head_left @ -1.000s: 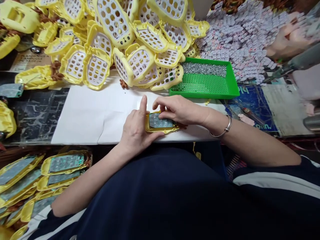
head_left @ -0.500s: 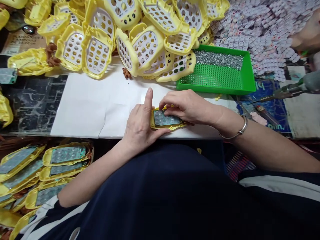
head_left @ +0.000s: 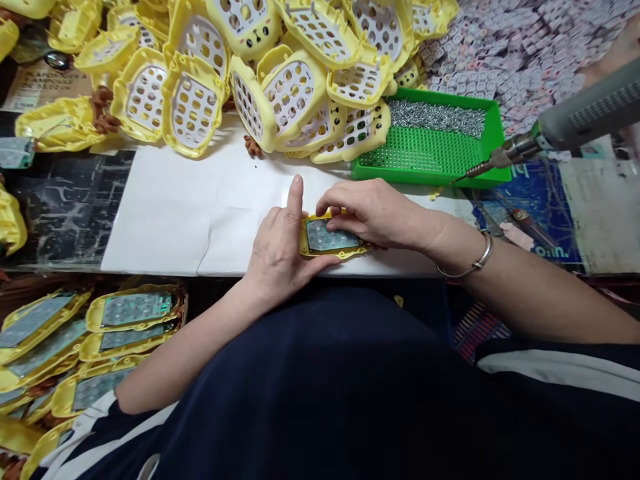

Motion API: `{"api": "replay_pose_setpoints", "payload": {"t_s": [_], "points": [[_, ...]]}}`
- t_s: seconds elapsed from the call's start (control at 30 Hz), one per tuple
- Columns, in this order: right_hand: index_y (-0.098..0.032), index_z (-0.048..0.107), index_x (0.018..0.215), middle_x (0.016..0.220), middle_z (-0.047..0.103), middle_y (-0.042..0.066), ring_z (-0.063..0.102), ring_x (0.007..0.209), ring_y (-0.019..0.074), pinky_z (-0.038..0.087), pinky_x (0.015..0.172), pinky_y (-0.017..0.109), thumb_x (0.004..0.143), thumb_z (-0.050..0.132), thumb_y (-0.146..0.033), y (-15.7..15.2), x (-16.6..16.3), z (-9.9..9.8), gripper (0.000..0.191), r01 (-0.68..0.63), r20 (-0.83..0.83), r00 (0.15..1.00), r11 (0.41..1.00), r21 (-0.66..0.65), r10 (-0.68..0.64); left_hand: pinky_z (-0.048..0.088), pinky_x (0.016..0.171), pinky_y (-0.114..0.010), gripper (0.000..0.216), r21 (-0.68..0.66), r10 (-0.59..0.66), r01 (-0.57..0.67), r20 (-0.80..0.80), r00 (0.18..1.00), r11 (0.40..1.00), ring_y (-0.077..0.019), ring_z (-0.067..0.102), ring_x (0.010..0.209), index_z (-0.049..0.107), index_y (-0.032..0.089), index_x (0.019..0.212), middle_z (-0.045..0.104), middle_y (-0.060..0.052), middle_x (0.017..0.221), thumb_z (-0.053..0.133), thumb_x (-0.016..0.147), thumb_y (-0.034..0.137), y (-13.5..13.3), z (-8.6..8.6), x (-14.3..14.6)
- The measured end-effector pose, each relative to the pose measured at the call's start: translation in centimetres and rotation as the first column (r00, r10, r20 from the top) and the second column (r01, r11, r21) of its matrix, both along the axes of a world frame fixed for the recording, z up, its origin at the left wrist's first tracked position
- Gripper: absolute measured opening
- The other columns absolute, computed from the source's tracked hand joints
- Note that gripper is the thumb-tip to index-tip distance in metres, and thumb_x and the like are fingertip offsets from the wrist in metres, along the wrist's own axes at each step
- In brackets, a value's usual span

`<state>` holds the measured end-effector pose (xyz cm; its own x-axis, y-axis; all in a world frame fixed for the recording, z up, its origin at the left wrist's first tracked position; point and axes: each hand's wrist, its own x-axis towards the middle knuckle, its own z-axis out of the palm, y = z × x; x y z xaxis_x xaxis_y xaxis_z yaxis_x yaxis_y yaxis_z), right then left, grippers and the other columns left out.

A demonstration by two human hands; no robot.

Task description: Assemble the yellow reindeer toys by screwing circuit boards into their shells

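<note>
A yellow plastic toy-phone shell (head_left: 341,254) lies on the white work surface near its front edge, with a green circuit board (head_left: 320,237) set inside it. My left hand (head_left: 280,243) grips the shell's left end, thumb along the near side and index finger raised. Over the right part of the board is my right hand (head_left: 373,213), its fingers curled and the fingertips pressed on the board. Whether those fingers pinch anything small is hidden. A metal bangle (head_left: 481,261) circles the right wrist.
Yellow front shells with hole grids (head_left: 295,93) pile up behind. A green tray (head_left: 430,177) holds small screws. An electric screwdriver (head_left: 545,133) hangs at right, before heaped white keypads (head_left: 525,47). Shells with boards (head_left: 133,310) stack at lower left. A co-worker's hand (head_left: 617,53) shows top right.
The electric screwdriver has swung leftward, its bit now by the green tray's near right corner. The co-worker's hand has shifted slightly. Both my hands stay nearly still on the shell and board.
</note>
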<state>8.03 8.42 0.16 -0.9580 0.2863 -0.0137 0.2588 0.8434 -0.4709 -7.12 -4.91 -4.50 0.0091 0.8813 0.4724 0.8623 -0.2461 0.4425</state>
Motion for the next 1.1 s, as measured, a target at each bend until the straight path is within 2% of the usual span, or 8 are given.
{"api": "replay_pose_setpoints", "payload": {"t_s": [0.47,0.63,0.7,0.87,0.93,0.97,1.07,1.1], "points": [[-0.016,0.060,0.101,0.090,0.064,0.004,0.054,0.081,0.0150,0.036,0.072,0.026,0.087,0.056,-0.018,-0.5,-0.2,0.3,0.014,0.066,0.028,0.997,0.998,-0.011,-0.065,0.051,0.081,-0.039,0.100,0.015,0.004,-0.004,-0.008,1.000,1.000,-0.0253,0.060,0.089,0.015,0.014,0.150,0.065,-0.014,0.104,0.061,0.078,0.066,-0.2,0.1,0.0],[-0.015,0.059,0.103,0.095,0.066,0.007,0.057,0.085,0.0162,0.039,0.073,0.027,0.088,0.055,-0.016,-0.6,-0.2,-0.1,0.017,0.068,-0.020,0.997,0.997,-0.039,-0.069,0.050,0.082,-0.040,0.042,0.195,-0.139,0.178,-0.199,0.970,0.964,-0.0271,0.058,0.097,0.057,0.013,0.110,0.064,-0.016,0.105,0.062,0.086,0.046,0.3,1.0,0.5],[-0.015,0.059,0.104,0.096,0.066,0.007,0.057,0.085,0.0162,0.042,0.074,0.028,0.088,0.053,-0.015,-0.5,-0.1,-0.3,0.016,0.066,-0.054,0.996,0.997,-0.043,-0.068,0.050,0.073,-0.035,0.017,0.202,-0.214,0.268,-0.255,0.943,0.942,-0.0230,0.059,0.087,0.059,0.014,0.098,0.066,-0.012,0.095,0.057,0.091,0.030,0.6,1.3,0.8],[-0.017,0.059,0.106,0.104,0.063,0.009,0.060,0.092,0.0167,0.051,0.082,0.032,0.089,0.055,-0.021,-1.1,2.0,0.7,0.017,0.110,-0.249,0.961,0.992,-0.060,-0.122,0.047,0.065,-0.033,0.010,0.202,-0.253,0.313,-0.276,0.927,0.928,-0.0206,0.055,0.075,0.062,0.013,0.096,0.067,-0.010,0.086,0.059,0.089,0.020,1.2,1.6,1.0],[-0.022,0.060,0.108,0.105,0.063,0.005,0.061,0.095,0.0163,0.052,0.088,0.035,0.088,0.057,-0.018,-1.7,4.1,2.0,0.020,0.274,-0.486,0.842,0.962,0.015,-0.232,0.047,0.063,-0.032,0.009,0.203,-0.254,0.314,-0.273,0.928,0.927,-0.0200,0.055,0.074,0.062,0.014,0.096,0.067,-0.009,0.085,0.062,0.087,0.018,1.3,1.6,1.0],[-0.026,0.060,0.109,0.107,0.062,0.003,0.061,0.100,0.0170,0.050,0.093,0.037,0.087,0.058,-0.016,-1.9,5.3,2.7,0.024,0.426,-0.642,0.713,0.901,0.080,-0.281,0.047,0.063,-0.033,0.009,0.201,-0.246,0.304,-0.270,0.931,0.931,-0.0205,0.055,0.075,0.062,0.015,0.095,0.067,-0.009,0.086,0.063,0.087,0.018,1.3,1.6,1.0],[-0.034,0.058,0.118,0.126,0.054,-0.002,0.046,0.131,0.0263,0.030,0.112,0.048,0.083,0.065,-0.026,-1.4,9.4,4.9,0.036,0.864,-0.971,0.190,0.495,0.094,-0.147,0.052,0.076,-0.040,0.006,0.161,-0.246,0.287,-0.237,0.940,0.944,-0.0275,0.059,0.099,0.062,0.015,0.093,0.066,-0.016,0.107,0.061,0.087,0.016,1.3,1.5,1.0],[-0.035,0.055,0.122,0.134,0.050,-0.004,0.032,0.142,0.0282,0.023,0.115,0.048,0.086,0.060,-0.033,-0.7,10.6,5.3,0.036,0.899,-0.986,0.099,0.438,0.032,-0.131,0.052,0.083,-0.044,0.004,0.131,-0.276,0.306,-0.207,0.938,0.943,-0.0302,0.057,0.109,0.061,0.015,0.091,0.064,-0.018,0.116,0.060,0.087,0.015,1.3,1.4,1.0]]}}
